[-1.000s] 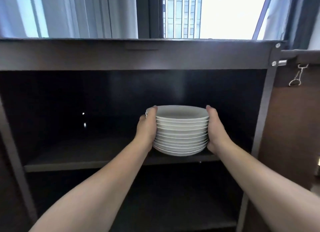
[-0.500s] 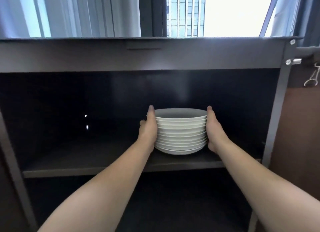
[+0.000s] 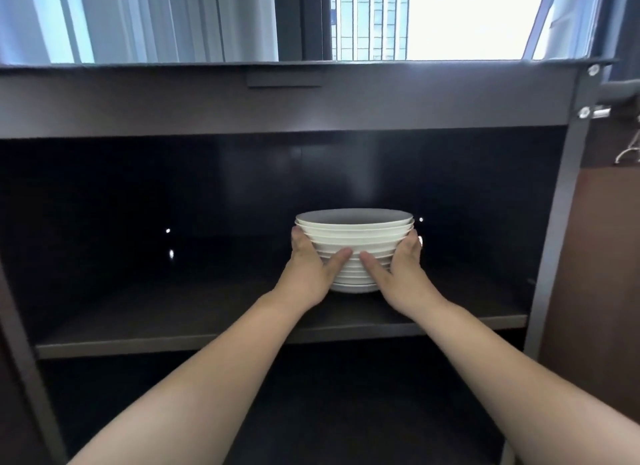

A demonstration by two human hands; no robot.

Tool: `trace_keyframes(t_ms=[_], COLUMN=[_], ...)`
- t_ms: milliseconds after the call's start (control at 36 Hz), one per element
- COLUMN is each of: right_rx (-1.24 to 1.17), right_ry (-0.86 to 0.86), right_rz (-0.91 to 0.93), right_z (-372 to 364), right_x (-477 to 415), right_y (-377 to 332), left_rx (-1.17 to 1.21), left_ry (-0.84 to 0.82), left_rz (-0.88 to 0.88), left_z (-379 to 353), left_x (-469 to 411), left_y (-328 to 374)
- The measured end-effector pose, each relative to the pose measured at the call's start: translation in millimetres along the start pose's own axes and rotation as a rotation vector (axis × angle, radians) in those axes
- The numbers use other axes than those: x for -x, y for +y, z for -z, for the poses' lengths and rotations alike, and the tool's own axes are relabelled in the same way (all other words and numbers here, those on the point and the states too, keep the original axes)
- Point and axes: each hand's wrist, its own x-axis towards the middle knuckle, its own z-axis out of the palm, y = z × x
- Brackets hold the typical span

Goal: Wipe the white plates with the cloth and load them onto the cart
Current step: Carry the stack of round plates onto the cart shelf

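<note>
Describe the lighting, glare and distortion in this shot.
Head view: the window is blown out to white; the cart's interior sits in deep shadow, with small glints on its back wall; the stack of white plates, the left hand and the right hand are evenly lit and sharp; wide-angle distortion slants the cart's right post.

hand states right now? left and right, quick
Left hand: holds the left side of the stack of white plates, thumb across its front.
Right hand: holds the stack's right side, thumb across its front.
</note>
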Motion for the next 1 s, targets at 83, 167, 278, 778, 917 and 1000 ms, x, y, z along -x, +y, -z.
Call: trace_keyframes(t_ms=[83,167,278,778,917,1000], right_rx=[0.039,0.085,0.158,0.128,0.097,0.086], right_ry=[-0.007,-0.022,-0.058,-0.152,-0.413,-0.57], right_rz=[-0.036,-0.063,-0.116,0.345,0.319,0.335], right_z=[-2.0,-2.8,-1.3,-36.1,-39.2,-31.5], right_x=[-18.6,-35.0,-55.3,12.5,26.0,38.4], right_y=[-2.6,-1.1,5.1,-89.4,-170.3,-226.2], left_rx=[-0.119,-0.165,-0.25,-0.437,-0.509,-0.551], left_ry=[-0.017,-0.013,-0.025,0.059,0.129,0.185], left_rz=[0.05,0.085,0.136,0.055,0.31,0.441], left_z=[-0.4,-3.8,-9.5,113.8,205.6,256.3], left_x=[-20.9,-38.6,-56.6,39.9,90.4,125.6], left_y=[0.1,0.5,3.3,-5.9,38.8,82.0])
